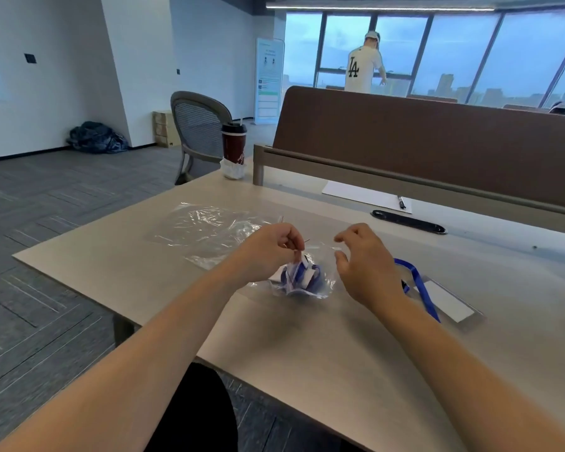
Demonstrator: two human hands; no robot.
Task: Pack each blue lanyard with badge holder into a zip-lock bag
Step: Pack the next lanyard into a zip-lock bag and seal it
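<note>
- Pinching the upper edge of a clear zip-lock bag (pixel 322 285), the left hand (pixel 271 249) has thumb and fingertips pressed together on the plastic. The bag hangs directly below the pinch, its bottom resting on the pale beige table (pixel 307 353).
- Inside that bag, just below and right of the pinch, sits a bundled blue lanyard with white-carded badge holder (pixel 302 277).
- The right hand (pixel 366 269) hovers just right of the bag, thumb and forefinger apart and the other fingers loosely curled. Whether it touches the bag's rim cannot be told.
- Further right of the grip, behind the right wrist, a second blue ribbon lanyard (pixel 419 285) lies flat on the table with its clear badge holder and white card (pixel 447 301).
- Beyond and left of the pinch lies a heap of clear plastic bags (pixel 206 230).
- The table's left edge runs diagonally well left of the grip. A broad stretch of tabletop separates the bag from the near edge.
- Far beyond the grip, a black oval cable slot (pixel 408 221), a white paper sheet (pixel 356 192) and a brown divider panel (pixel 437 135) bound the far side.
</note>
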